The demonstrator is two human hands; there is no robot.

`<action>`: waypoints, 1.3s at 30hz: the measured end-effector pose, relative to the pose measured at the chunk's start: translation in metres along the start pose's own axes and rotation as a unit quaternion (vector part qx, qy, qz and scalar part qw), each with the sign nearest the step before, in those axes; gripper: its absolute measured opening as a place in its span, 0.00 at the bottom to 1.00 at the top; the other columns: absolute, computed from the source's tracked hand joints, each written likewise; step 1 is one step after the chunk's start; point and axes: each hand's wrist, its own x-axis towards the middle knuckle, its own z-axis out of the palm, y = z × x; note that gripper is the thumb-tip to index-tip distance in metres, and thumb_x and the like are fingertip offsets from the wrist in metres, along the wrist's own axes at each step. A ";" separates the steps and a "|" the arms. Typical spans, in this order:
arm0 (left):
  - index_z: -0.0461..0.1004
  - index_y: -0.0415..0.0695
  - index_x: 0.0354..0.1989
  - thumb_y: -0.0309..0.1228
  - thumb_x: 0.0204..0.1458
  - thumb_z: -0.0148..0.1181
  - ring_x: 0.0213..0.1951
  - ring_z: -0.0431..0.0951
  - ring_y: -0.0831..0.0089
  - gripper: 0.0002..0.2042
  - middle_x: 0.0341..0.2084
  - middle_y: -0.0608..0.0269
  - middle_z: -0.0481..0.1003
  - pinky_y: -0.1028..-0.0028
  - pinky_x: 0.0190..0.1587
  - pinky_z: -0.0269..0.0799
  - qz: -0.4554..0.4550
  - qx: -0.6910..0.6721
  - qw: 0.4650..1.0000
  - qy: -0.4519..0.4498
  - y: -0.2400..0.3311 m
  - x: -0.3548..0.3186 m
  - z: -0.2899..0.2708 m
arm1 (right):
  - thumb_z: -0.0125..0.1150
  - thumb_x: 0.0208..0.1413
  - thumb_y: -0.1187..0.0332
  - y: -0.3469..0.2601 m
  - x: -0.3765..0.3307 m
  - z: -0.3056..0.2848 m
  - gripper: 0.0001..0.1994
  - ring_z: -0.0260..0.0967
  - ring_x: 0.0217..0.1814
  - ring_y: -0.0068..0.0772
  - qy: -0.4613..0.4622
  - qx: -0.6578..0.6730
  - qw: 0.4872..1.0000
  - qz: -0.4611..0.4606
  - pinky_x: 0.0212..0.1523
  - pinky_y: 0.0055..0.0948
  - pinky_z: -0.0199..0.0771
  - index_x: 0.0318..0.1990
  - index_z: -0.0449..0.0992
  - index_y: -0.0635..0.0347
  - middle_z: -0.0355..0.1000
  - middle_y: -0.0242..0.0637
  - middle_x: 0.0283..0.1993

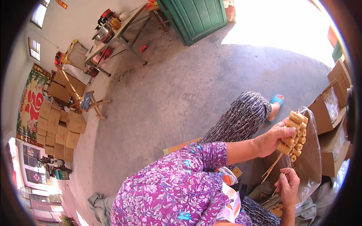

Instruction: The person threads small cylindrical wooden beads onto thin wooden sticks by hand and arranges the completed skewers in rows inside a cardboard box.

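Observation:
My left hand [275, 138] is closed around a bunch of skewers, the thumb pressed across the front. Golden-tan, ridged tube-shaped food pieces [289, 141] are threaded on them in rows, and their bare thin wooden sticks [272, 168] poke out below the hand. Just under that bunch, my right hand [288, 186] pinches a thin stick between thumb and fingers. Its upper end reaches up to the lowest tan pieces; whether it passes through one I cannot tell. Behind the skewers hangs a clear plastic bag [312, 150], partly covered by the food.
Open cardboard boxes [325, 115] with plastic liners stand close at the right. My leg in patterned trousers [239, 116] stretches ahead, with a blue sandal [277, 100]. Farther left are stacked cartons [56, 128], a wooden sawhorse [88, 101], a table [124, 28] with pots, and a green door [198, 19].

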 end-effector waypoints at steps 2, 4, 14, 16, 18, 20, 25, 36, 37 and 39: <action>0.58 0.46 0.61 0.42 0.55 0.59 0.49 0.74 0.70 0.28 0.47 0.62 0.70 0.66 0.51 0.73 0.001 0.005 1.000 0.000 0.005 -0.002 -0.001 | 0.50 0.60 0.78 0.001 0.000 0.003 0.05 0.64 0.17 0.15 0.003 0.003 1.000 -0.013 0.15 0.16 0.62 0.40 0.71 0.69 0.68 0.31 0.20; 0.59 0.46 0.60 0.43 0.55 0.59 0.49 0.74 0.70 0.28 0.47 0.61 0.70 0.67 0.51 0.73 0.007 -0.010 1.000 -0.008 0.006 -0.003 0.000 | 0.50 0.59 0.78 -0.001 -0.002 0.004 0.05 0.64 0.17 0.15 -0.013 -0.003 1.000 -0.011 0.16 0.16 0.63 0.40 0.71 0.69 0.68 0.31 0.20; 0.62 0.45 0.56 0.44 0.55 0.59 0.46 0.77 0.68 0.25 0.45 0.60 0.73 0.68 0.48 0.75 -0.023 -0.034 0.999 -0.030 0.007 -0.006 -0.004 | 0.50 0.57 0.79 -0.011 -0.016 0.017 0.10 0.66 0.17 0.18 -0.055 0.041 0.998 0.004 0.18 0.17 0.65 0.46 0.68 0.70 0.69 0.33 0.21; 0.63 0.45 0.55 0.45 0.55 0.59 0.45 0.77 0.69 0.24 0.44 0.60 0.73 0.68 0.47 0.75 -0.026 -0.044 0.999 -0.001 0.004 -0.008 -0.001 | 0.51 0.57 0.78 -0.014 -0.016 0.022 0.12 0.66 0.18 0.19 -0.012 0.073 0.997 0.001 0.18 0.17 0.65 0.48 0.67 0.70 0.68 0.33 0.21; 0.62 0.44 0.57 0.45 0.56 0.57 0.48 0.75 0.70 0.25 0.47 0.60 0.72 0.68 0.51 0.73 -0.033 -0.018 0.999 -0.025 0.001 -0.011 -0.003 | 0.51 0.56 0.78 -0.012 -0.013 0.026 0.14 0.65 0.18 0.19 0.013 0.088 0.996 -0.002 0.18 0.17 0.65 0.50 0.67 0.71 0.68 0.32 0.21; 0.61 0.44 0.58 0.45 0.57 0.56 0.49 0.74 0.71 0.25 0.48 0.60 0.71 0.68 0.53 0.72 -0.034 -0.006 0.999 -0.035 0.000 -0.012 -0.002 | 0.51 0.56 0.77 -0.006 -0.012 0.023 0.15 0.65 0.18 0.19 0.021 0.083 0.996 -0.006 0.19 0.17 0.64 0.52 0.66 0.71 0.67 0.32 0.21; 0.61 0.45 0.57 0.45 0.56 0.57 0.49 0.73 0.71 0.25 0.48 0.61 0.70 0.69 0.53 0.71 -0.013 -0.002 1.000 -0.012 0.004 -0.014 0.005 | 0.55 0.58 0.74 -0.006 -0.008 0.021 0.18 0.66 0.24 0.19 0.039 0.045 0.998 -0.025 0.24 0.18 0.65 0.54 0.66 0.69 0.67 0.30 0.26; 0.63 0.44 0.58 0.41 0.53 0.62 0.45 0.73 0.78 0.26 0.43 0.66 0.71 0.75 0.48 0.71 0.009 0.045 0.999 0.009 0.002 -0.018 0.014 | 0.59 0.59 0.70 -0.004 0.005 0.020 0.17 0.65 0.34 0.17 0.106 -0.020 0.992 -0.071 0.35 0.20 0.70 0.54 0.67 0.64 0.68 0.30 0.36; 0.62 0.44 0.59 0.41 0.54 0.61 0.48 0.72 0.77 0.27 0.45 0.65 0.70 0.74 0.51 0.69 0.001 0.052 0.999 0.001 0.005 -0.018 0.013 | 0.59 0.59 0.70 -0.001 0.006 0.016 0.17 0.65 0.34 0.17 0.107 -0.019 0.991 -0.072 0.35 0.20 0.69 0.54 0.67 0.64 0.68 0.30 0.37; 0.61 0.43 0.61 0.41 0.54 0.60 0.50 0.71 0.76 0.28 0.48 0.63 0.70 0.73 0.54 0.67 -0.008 0.060 0.998 -0.006 0.007 -0.019 0.011 | 0.59 0.59 0.69 0.004 0.010 0.007 0.19 0.66 0.37 0.18 0.115 -0.010 0.989 -0.090 0.37 0.19 0.70 0.56 0.66 0.64 0.69 0.31 0.40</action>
